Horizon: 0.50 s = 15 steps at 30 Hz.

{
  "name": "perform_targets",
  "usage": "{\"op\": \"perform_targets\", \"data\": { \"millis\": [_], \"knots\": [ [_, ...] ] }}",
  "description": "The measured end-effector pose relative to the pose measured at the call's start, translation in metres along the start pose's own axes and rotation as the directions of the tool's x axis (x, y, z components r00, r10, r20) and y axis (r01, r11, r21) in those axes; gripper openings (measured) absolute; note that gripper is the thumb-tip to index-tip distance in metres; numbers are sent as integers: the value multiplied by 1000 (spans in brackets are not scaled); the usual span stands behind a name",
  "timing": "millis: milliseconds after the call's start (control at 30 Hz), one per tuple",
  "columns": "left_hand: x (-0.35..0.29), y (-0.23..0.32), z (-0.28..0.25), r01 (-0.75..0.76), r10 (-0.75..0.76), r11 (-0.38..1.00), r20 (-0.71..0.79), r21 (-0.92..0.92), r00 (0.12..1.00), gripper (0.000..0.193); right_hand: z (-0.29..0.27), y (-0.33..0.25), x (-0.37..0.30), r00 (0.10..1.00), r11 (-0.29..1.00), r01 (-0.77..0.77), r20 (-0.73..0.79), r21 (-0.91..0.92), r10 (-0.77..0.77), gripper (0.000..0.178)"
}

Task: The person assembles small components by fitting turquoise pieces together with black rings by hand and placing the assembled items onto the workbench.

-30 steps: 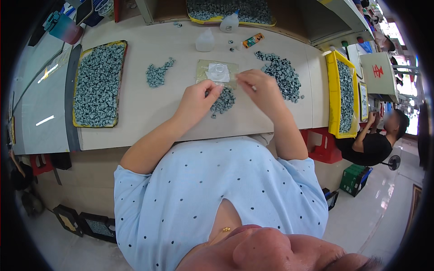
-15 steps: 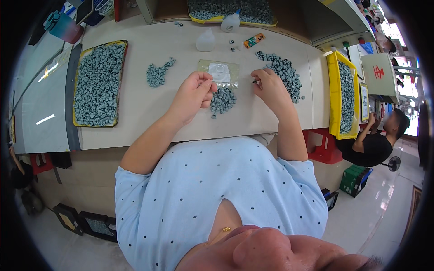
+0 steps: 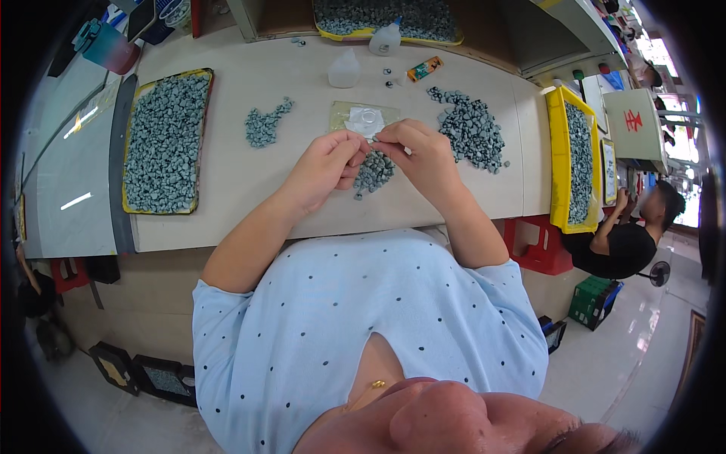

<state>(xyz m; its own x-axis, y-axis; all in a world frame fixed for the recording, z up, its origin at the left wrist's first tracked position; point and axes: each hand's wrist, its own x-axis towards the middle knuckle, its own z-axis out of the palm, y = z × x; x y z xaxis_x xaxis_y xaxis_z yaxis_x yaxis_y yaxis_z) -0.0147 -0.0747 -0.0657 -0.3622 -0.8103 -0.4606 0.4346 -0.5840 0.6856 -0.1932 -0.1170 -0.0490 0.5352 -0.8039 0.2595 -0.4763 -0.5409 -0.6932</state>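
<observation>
My left hand (image 3: 329,168) and my right hand (image 3: 421,155) meet fingertip to fingertip above the middle of the table. Both are closed in a pinch; what lies between the fingers is too small and hidden to make out. Just under them is a small heap of grey-green pieces (image 3: 373,175), partly covered by my right hand. Behind the fingertips lies a flat pad (image 3: 333,115) with a white sheet (image 3: 355,121) and a clear ring (image 3: 369,116) on it. A larger heap of darker pieces (image 3: 475,136) spreads to the right of my right hand.
At left are a small heap (image 3: 262,127) and a full yellow-edged tray (image 3: 198,163). A yellow bin (image 3: 560,166) stands at right. Two squeeze bottles, one white (image 3: 345,69) and one blue-tipped (image 3: 386,39), and a small orange-green packet (image 3: 424,69) sit farther back, before a shelf.
My right hand has moved left from beside the right heap, where a small dark piece showed at its fingertips, to meet my left hand. The left hand has hardly moved.
</observation>
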Motion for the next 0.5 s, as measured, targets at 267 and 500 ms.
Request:
{"op": "perform_targets", "data": {
  "millis": [267,500],
  "knots": [
    [-1,-1,-3,-12,12,1000,-3,-13,1000,13,10,-5,-3,999,996,25,-34,89,-22,16],
    [-3,-1,-6,-53,55,997,-50,51,997,14,10,-2,-3,996,996,78,-49,41,-76,17]
  ]
}}
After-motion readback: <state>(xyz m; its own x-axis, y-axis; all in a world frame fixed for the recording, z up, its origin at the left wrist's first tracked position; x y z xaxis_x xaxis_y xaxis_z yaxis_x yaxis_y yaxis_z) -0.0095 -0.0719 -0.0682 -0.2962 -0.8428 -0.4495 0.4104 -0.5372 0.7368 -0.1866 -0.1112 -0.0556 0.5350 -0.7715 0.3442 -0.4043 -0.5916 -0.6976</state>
